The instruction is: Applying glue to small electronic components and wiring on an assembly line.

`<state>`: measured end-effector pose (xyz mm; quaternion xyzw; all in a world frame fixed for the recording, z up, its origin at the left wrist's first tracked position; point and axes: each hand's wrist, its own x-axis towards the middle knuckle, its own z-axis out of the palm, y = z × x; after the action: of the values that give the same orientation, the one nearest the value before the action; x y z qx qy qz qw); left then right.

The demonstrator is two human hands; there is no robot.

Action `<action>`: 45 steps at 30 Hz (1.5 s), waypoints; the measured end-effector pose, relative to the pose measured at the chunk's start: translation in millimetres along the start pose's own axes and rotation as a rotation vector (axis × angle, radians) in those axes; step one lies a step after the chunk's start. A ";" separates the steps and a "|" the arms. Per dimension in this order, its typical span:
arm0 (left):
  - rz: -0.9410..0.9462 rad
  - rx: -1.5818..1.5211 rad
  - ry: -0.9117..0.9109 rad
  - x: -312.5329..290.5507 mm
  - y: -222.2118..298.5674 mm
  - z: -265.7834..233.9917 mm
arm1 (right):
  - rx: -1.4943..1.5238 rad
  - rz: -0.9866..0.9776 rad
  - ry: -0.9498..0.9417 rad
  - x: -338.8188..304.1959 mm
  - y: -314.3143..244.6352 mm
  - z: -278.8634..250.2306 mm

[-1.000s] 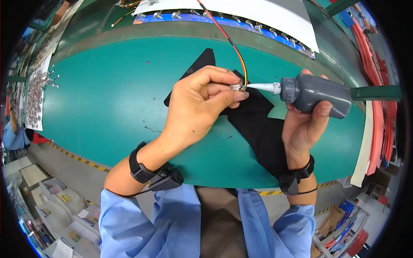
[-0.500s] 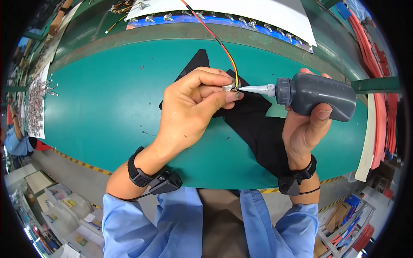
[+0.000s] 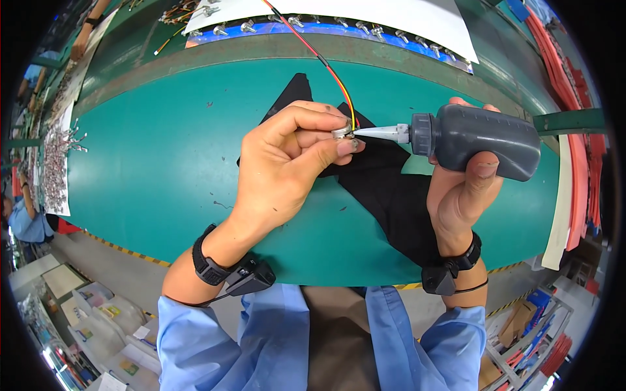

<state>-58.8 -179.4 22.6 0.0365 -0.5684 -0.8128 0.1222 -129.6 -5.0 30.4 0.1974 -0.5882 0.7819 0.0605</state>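
My left hand [image 3: 287,159] pinches a small round metal part [image 3: 342,132] between thumb and fingers above a green table [image 3: 150,163]. A red, yellow and black wire [image 3: 326,62] runs from the part up to the far edge. My right hand [image 3: 466,186] grips a dark grey squeeze bottle [image 3: 486,141] held sideways. Its pale pointed nozzle [image 3: 381,132] touches the metal part. A black cloth [image 3: 391,195] lies on the table under both hands.
A white sheet [image 3: 365,13] and a blue strip with several small metal parts [image 3: 306,27] lie at the table's far side. Red strips [image 3: 577,130] are stacked at the right. More metal parts on paper [image 3: 55,163] sit at the left, by another person's arm [image 3: 88,32].
Both hands have stayed together over the black cloth. The nozzle tip has closed the small gap and now rests on the metal part.
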 end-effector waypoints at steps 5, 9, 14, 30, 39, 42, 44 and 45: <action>-0.018 -0.014 0.001 -0.1 1.6 0.7 | -0.012 -0.005 0.006 0.3 -0.4 0.5; -0.046 -0.032 0.000 -0.5 2.3 0.6 | -0.022 0.002 0.008 0.5 0.0 0.3; -0.035 -0.003 0.010 -0.5 1.4 0.8 | -0.016 -0.003 0.004 2.0 1.5 -1.6; -0.113 -0.059 0.019 0.6 2.8 0.0 | -0.035 0.002 -0.014 3.9 1.2 -2.2; -0.176 -0.051 -0.003 0.7 5.7 -0.9 | -0.027 0.012 -0.005 3.5 0.1 -2.2; -0.160 -0.058 0.001 1.1 5.1 -0.1 | -0.023 0.018 -0.005 3.9 0.8 -2.9; -0.153 -0.060 0.005 0.5 4.4 0.0 | -0.023 0.013 -0.006 4.3 1.1 -3.1; -0.156 -0.059 0.001 0.9 4.4 -0.2 | -0.027 0.005 -0.004 4.9 0.9 -3.0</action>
<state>-58.8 -181.2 26.7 0.0775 -0.5397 -0.8361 0.0599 -135.1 -3.1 30.7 0.1965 -0.5993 0.7737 0.0599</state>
